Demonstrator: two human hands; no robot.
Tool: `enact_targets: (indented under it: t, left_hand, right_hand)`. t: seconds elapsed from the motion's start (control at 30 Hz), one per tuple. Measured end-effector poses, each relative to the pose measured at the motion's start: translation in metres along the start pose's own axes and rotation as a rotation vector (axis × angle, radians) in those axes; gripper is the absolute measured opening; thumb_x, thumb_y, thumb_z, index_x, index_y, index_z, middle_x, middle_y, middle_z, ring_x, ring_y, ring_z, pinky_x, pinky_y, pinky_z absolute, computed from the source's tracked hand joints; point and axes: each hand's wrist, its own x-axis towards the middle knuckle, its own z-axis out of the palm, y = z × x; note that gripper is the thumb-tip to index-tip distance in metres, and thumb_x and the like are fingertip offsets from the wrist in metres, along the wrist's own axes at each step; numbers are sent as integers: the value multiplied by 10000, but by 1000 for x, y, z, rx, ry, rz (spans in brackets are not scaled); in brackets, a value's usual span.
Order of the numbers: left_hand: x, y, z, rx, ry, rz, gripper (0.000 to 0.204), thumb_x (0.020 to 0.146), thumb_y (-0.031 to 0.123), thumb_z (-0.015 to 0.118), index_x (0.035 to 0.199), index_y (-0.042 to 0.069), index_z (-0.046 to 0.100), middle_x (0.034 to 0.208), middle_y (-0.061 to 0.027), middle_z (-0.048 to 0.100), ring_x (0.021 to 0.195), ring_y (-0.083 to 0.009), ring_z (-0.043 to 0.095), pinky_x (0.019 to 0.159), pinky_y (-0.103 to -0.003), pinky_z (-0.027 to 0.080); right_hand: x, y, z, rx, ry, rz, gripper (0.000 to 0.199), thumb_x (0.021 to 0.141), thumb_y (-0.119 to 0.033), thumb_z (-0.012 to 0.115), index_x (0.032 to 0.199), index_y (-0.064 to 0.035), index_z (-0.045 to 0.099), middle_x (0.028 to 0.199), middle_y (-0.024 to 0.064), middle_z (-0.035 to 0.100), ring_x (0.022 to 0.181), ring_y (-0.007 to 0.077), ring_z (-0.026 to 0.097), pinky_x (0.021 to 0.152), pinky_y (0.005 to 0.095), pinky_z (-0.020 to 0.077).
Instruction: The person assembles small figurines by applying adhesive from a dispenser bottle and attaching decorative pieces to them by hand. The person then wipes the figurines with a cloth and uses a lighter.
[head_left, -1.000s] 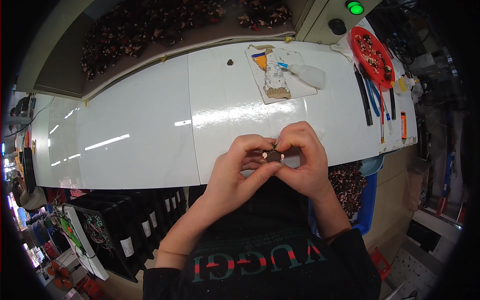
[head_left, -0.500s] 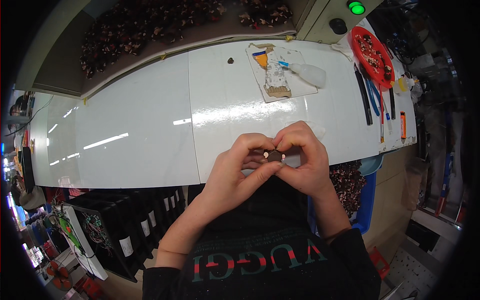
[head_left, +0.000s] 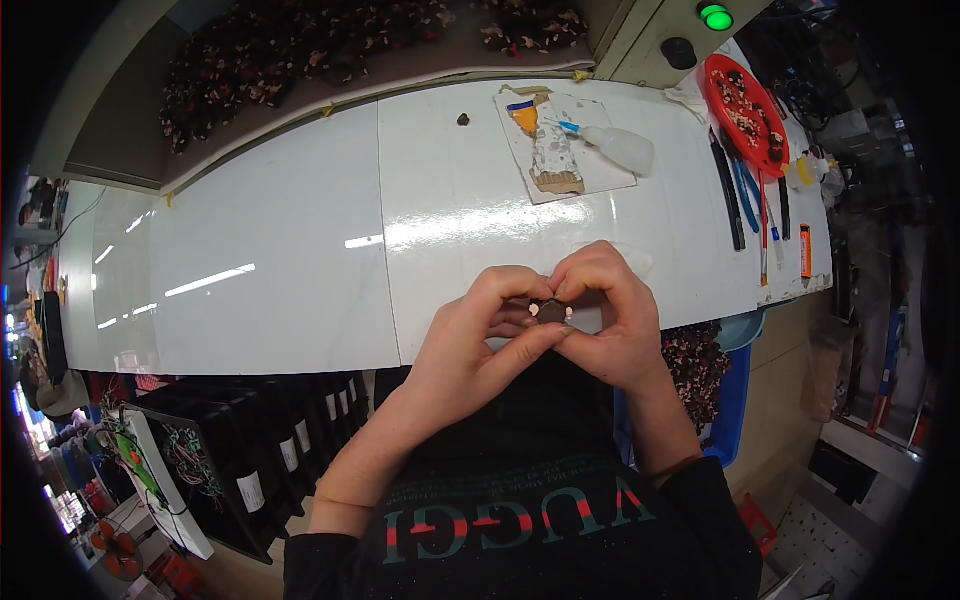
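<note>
Both my hands hold one small dark brown rounded piece with pale pink knobs at its sides point(head_left: 552, 312), just over the front edge of the white table point(head_left: 290, 290). My left hand point(head_left: 480, 330) pinches it from the left, with the thumb along its lower side. From the right, my right hand point(head_left: 615, 315) closes in with bent fingers on its upper edge and the thumb below. The fingertips of the two hands meet around the piece and cover part of it. What kind of thing it is I cannot tell.
A clear squeeze bottle with a blue needle tip point(head_left: 622, 150) lies on a glue-stained cardboard sheet point(head_left: 595, 184). One small dark piece point(head_left: 463, 119) sits nearby. At right are a red dish of pieces point(head_left: 716, 72), pliers point(head_left: 745, 195) and a brush. A blue bin point(head_left: 738, 420) stands below.
My hands keep their grip, and the piece has shifted very slightly between the fingertips. Nothing else on the table has visibly moved.
</note>
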Motion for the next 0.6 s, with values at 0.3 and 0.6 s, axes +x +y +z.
enact_targets:
  t: [0.3, 0.6]
  left_hand:
    - [-1, 3, -3, 19, 7, -8, 300, 869, 90, 658, 1111, 21, 496, 1013, -87, 606, 909, -156, 644, 780, -275, 539]
    - [-2, 1, -5, 6, 4, -11, 303, 869, 85, 656, 1116, 21, 493, 1016, -86, 606, 901, -151, 643, 779, -272, 539]
  right_hand:
    - [-2, 0, 3, 29, -34, 22, 339, 701, -39, 767, 921, -57, 510, 924, 88, 549, 839, 171, 532, 726, 266, 455]
    - [-2, 2, 6, 8, -35, 5, 335, 705, -44, 765, 918, -57, 507, 926, 93, 547, 838, 172, 524, 725, 268, 450]
